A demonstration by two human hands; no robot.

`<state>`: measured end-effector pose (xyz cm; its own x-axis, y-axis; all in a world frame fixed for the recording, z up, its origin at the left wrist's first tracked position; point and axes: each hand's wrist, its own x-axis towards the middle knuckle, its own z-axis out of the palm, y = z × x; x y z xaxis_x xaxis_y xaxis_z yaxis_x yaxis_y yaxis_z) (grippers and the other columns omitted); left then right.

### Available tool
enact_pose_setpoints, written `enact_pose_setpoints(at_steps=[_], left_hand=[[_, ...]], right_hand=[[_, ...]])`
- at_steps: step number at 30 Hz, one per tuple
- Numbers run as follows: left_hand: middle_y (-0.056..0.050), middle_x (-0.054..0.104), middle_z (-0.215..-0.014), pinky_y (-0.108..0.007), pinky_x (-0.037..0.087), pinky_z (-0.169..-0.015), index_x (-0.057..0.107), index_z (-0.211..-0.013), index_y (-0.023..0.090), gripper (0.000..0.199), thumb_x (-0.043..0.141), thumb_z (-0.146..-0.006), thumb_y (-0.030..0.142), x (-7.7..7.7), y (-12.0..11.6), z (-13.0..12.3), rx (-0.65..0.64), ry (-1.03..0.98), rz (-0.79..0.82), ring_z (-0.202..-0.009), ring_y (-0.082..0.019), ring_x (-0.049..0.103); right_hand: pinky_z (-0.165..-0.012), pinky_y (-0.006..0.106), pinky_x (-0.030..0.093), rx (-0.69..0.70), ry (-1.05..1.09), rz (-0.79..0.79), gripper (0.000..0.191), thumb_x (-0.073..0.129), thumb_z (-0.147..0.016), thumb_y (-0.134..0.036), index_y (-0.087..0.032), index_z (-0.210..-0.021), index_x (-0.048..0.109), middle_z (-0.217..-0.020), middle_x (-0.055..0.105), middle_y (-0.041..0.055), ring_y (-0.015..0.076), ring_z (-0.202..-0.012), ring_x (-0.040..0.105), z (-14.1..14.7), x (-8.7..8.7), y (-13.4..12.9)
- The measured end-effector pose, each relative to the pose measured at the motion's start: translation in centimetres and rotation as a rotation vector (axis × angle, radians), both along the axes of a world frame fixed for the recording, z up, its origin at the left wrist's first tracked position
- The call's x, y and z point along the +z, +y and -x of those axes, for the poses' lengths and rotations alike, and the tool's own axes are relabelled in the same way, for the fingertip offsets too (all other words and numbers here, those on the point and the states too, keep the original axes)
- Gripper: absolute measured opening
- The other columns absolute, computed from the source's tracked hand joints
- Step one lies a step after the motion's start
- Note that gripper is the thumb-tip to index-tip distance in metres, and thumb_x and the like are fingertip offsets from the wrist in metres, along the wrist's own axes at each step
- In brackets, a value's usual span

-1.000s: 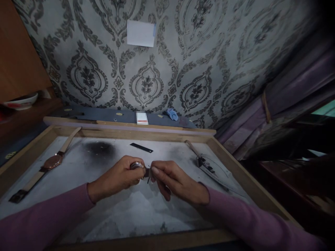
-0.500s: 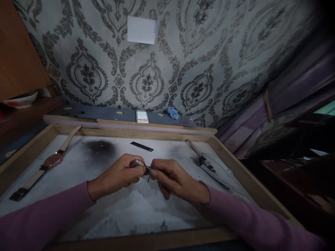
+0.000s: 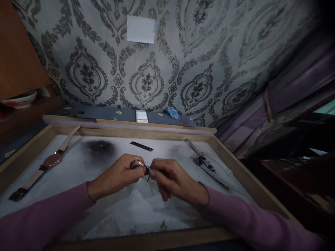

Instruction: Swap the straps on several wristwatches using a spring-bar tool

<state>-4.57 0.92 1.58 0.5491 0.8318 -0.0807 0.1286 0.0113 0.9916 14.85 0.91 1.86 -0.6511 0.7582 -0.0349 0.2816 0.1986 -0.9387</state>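
My left hand is closed around a watch with a round, shiny metal case, held above the white-lined tray. My right hand meets it from the other side, its thumb and fingers pinched on a thin metal tool whose end lies against the watch's edge. Most of the tool is hidden by the fingers. A narrow dark piece hangs below the fingertips; its kind is unclear. Beyond both hands a black blade strip lies flat.
The wooden-framed tray surrounds the work. On its left lies a rose-gold watch with a beige strap; on its right, another strap with dark parts. Behind stand a small white box and a crumpled blue cloth.
Both hands keep the same hold and stay nearly in place. The watch looks very slightly tilted compared with before.
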Motion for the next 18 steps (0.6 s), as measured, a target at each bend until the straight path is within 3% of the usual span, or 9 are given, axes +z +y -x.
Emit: enact_pose_setpoints(at_steps=[18], left_hand=[[0.009, 0.026, -0.055, -0.022, 0.020, -0.046, 0.038, -0.061, 0.020, 0.019, 0.045, -0.078, 0.024, 0.38, -0.02, -0.10, 0.009, 0.088, -0.105, -0.051, -0.008, 0.022]], right_hand=[[-0.035, 0.013, 0.034, -0.005, -0.026, -0.002, 0.033, 0.050, -0.093, -0.042, -0.020, -0.069, 0.042, -0.040, 0.049, -0.0061, 0.0057, -0.033, 0.044, 0.10, 0.06, 0.01]])
